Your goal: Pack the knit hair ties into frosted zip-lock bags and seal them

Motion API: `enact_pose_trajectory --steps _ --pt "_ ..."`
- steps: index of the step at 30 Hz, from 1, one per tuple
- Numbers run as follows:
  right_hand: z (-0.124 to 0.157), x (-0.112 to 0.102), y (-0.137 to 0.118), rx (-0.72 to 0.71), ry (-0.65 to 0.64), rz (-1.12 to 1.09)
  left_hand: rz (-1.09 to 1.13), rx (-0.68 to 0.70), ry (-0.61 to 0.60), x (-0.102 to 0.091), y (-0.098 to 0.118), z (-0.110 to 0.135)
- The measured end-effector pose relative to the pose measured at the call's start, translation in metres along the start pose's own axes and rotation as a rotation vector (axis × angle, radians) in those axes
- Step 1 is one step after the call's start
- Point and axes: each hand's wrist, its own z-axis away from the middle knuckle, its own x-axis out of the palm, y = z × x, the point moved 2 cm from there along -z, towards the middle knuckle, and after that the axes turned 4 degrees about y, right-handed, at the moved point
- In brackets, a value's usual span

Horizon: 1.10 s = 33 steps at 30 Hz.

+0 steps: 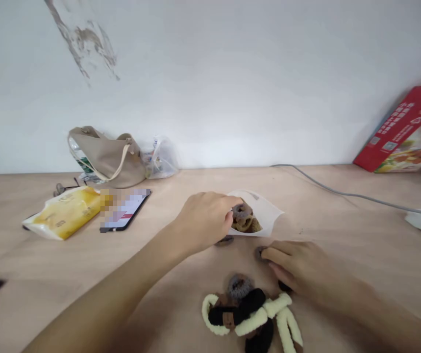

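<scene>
A white bag (269,211) lies on the table with its mouth toward me, and brown hair ties (245,225) show inside it. My left hand (206,215) is closed at that mouth, fingertips pinching a grey hair tie (242,212). Closer to me on the right, my right hand (298,264) has its fingers closed on a small grey-brown hair tie (260,253) at the tabletop. Another dark hair tie (225,240) lies just before the bag, partly under my left hand. In front are a fluffy grey hair tie (239,286), black hair ties (256,298) and cream ones (252,322), heaped together.
Left of my hands lie a phone (127,211) and a yellow-and-white packet (72,211). Behind them stand a beige handbag (111,154) and a clear plastic bag (162,159). A grey cable (328,188) runs right, below a red box (397,127). The wall (232,88) borders the table.
</scene>
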Motion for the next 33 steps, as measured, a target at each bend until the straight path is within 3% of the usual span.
enact_pose_trajectory --steps 2,4,8,11,14,17,20,22,24,29,33 --pt "0.002 -0.005 -0.003 -0.079 -0.043 -0.005 0.013 -0.019 0.016 0.007 -0.002 0.007" --pt "0.004 -0.013 -0.005 -0.182 -0.003 -0.006 0.049 -0.016 0.005 0.017 -0.004 0.022" --pt "-0.004 -0.031 -0.004 -0.315 0.308 0.087 0.098 0.029 -0.156 0.043 -0.007 0.050" --pt "-0.018 -0.033 -0.002 -0.220 0.426 0.162 0.038 -0.050 -0.212 0.060 -0.011 0.052" --pt "-0.026 -0.023 -0.013 -0.154 0.315 0.095 -0.044 -0.119 -0.237 0.070 -0.014 0.047" --pt "-0.023 -0.008 -0.036 -0.142 0.053 -0.024 -0.082 -0.141 -0.244 0.076 -0.016 0.045" --pt "-0.017 0.006 -0.055 -0.040 -0.205 -0.117 -0.106 -0.147 -0.242 0.072 -0.013 0.048" --pt "-0.016 0.011 -0.060 0.028 -0.296 -0.170 -0.112 -0.145 -0.241 0.063 -0.007 0.050" --pt "-0.019 0.013 -0.061 0.079 -0.341 -0.196 -0.104 -0.144 -0.179 0.049 0.000 0.050" --pt "-0.024 0.017 -0.056 0.057 -0.411 -0.118 -0.065 -0.037 0.219 0.020 0.012 0.037" --pt "-0.021 0.017 -0.054 -0.085 -0.288 -0.027 0.004 0.100 0.266 0.024 0.005 0.039"
